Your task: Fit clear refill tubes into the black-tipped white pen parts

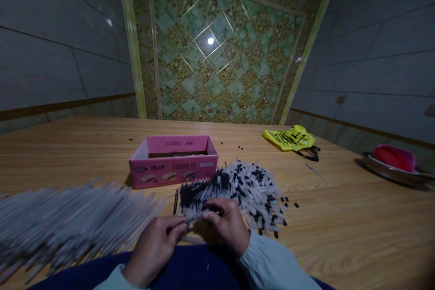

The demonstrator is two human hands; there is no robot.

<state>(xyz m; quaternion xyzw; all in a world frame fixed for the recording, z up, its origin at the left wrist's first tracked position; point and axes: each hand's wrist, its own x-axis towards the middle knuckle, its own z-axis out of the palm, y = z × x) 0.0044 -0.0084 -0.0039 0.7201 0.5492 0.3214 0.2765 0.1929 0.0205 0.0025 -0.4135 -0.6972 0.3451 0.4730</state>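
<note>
My left hand pinches one end of a thin greyish tube at the table's front edge. The fingers of my right hand are closed at the tube's other end, and what lies under them is partly hidden. Just beyond my hands is a bundle of thin black-ended sticks. Right of it spreads a heap of short whitish pieces with black caps. A large pile of long clear tubes lies to the left of my left hand.
Behind the piles stands an open pink box. A yellow plastic bag lies at the back right, with black handles beside it. A metal pan holding red items sits far right. Tiled walls enclose the wooden table.
</note>
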